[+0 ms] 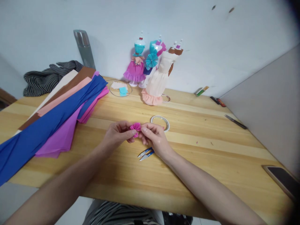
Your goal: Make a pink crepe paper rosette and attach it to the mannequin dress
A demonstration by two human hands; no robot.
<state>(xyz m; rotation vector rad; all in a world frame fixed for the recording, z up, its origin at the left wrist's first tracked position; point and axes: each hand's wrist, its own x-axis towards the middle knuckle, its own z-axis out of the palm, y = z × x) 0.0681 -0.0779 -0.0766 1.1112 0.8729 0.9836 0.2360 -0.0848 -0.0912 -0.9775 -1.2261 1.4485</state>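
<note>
A small pleated pink paper rosette (135, 126) is pinched between my two hands above the middle of the table. My left hand (120, 132) grips its left side between thumb and fingers. On the opposite edge, the thumb and fingertips of my right hand (153, 135) are closed. Just below my right hand lie blue-handled thread snips (145, 153) with their blades apart. Behind that hand a roll of white tape (168, 123) rests flat, partly covered by it.
Folded coloured crepe paper (56, 118) spreads over the table's left side, near a striped cloth (51, 76) and a grey bottle (84, 48). Small dress forms in paper dresses (156, 75) stand by the wall. A knife (236, 122) and a phone (282, 179) lie at right.
</note>
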